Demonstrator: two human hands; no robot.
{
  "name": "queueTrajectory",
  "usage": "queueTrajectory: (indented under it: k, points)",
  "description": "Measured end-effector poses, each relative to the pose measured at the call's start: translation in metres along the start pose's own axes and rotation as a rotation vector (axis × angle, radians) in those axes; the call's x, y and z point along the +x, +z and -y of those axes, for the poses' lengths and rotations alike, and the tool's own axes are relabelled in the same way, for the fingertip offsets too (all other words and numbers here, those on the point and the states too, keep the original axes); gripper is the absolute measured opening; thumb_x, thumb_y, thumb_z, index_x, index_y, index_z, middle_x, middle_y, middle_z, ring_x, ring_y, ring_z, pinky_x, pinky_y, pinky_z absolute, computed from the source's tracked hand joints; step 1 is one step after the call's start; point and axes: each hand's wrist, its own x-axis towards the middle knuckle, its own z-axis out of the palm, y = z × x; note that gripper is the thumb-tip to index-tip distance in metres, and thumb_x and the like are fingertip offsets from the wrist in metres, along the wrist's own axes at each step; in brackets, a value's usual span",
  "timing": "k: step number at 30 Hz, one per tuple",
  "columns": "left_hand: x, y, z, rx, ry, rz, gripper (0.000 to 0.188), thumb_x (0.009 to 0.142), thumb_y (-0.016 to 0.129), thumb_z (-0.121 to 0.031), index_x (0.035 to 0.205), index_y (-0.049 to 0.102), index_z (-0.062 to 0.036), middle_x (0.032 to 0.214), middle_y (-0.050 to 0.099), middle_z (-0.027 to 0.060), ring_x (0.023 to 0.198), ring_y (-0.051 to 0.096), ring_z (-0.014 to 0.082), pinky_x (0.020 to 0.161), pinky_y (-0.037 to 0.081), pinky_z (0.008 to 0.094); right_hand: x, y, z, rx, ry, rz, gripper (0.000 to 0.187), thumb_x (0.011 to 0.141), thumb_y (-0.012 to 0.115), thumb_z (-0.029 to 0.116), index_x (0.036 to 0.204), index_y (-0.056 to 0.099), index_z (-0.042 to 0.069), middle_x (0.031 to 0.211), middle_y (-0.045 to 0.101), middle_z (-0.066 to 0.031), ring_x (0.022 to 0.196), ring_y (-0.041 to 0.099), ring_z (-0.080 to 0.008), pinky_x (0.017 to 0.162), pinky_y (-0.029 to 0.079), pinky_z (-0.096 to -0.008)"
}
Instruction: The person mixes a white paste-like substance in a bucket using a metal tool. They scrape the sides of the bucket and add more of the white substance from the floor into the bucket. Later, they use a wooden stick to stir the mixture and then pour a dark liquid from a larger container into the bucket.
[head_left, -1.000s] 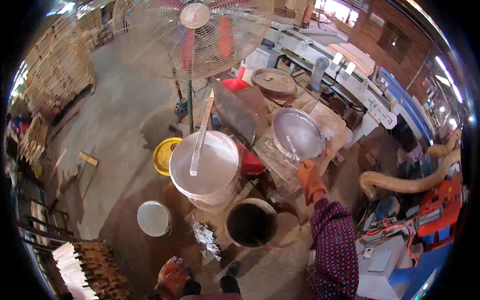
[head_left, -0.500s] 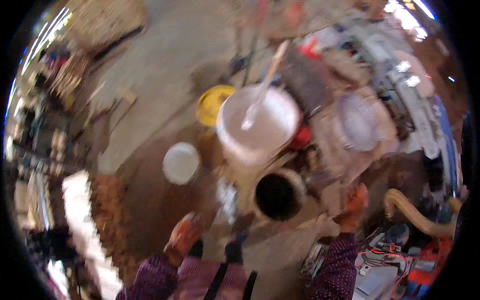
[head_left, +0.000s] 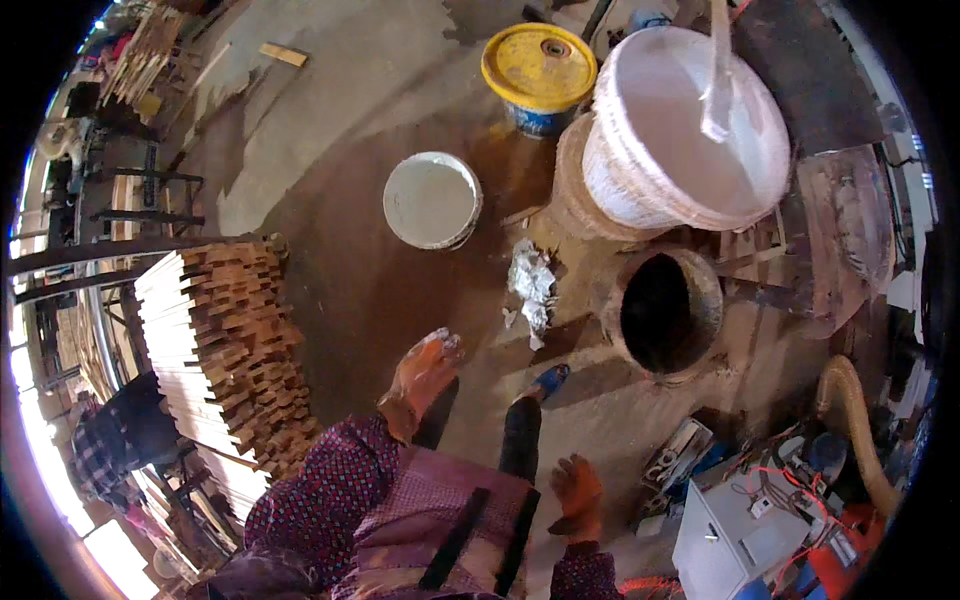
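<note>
The stack of wooden strips [head_left: 235, 370], its ends jutting unevenly, stands nearest the person's left hand [head_left: 422, 378] on that side, apart from it. The left glove is to the right of the stack, its fingers extended and holding nothing, the tips whitened. The right hand [head_left: 577, 498], farther right of the stack, is empty too, its fingers loosely spread. With both hands free, careful footing and clean gloves seem to matter most: pale residue could mark bare wood, and a grip under several strips would probably hold better than one on the ragged ends.

Right of the stack lies a crumpled whitish scrap [head_left: 533, 288], best stepped around. Beyond it is a dark-mouthed barrel [head_left: 708, 290]. Farther up and right of the stack, a large white bucket [head_left: 612, 175] holds pale liquid and a stirring stick [head_left: 718, 85], best left unbumped.
</note>
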Motion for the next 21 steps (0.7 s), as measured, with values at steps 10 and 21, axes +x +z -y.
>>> queueTrajectory:
  k: [10,21]
  points:
    - [0.054,-0.016,-0.081,-0.203,-0.021,0.546,0.063,0.095,0.049,-0.042,0.146,0.032,-0.0091,0.149,0.037,0.014,0.135,0.037,0.0318,0.111,0.031,0.0483,-0.004,0.141,-0.027,-0.217,-0.144,0.073,0.048,0.091,0.058,0.04,0.127,0.052,0.008,0.116,0.06,-0.0102,0.098,0.061,-0.0222,0.085,0.049,-0.0343]
    - [0.032,0.014,-0.176,0.124,0.27,0.695,0.06,0.096,0.048,-0.044,0.142,0.038,-0.007,0.146,0.04,0.0132,0.137,0.033,0.0319,0.112,0.028,0.0496,-0.023,0.219,0.043,-0.179,-0.505,0.227,0.042,0.096,0.049,0.03,0.131,0.048,0.006,0.125,0.056,-0.014,0.105,0.059,-0.0275,0.09,0.047,-0.0374]
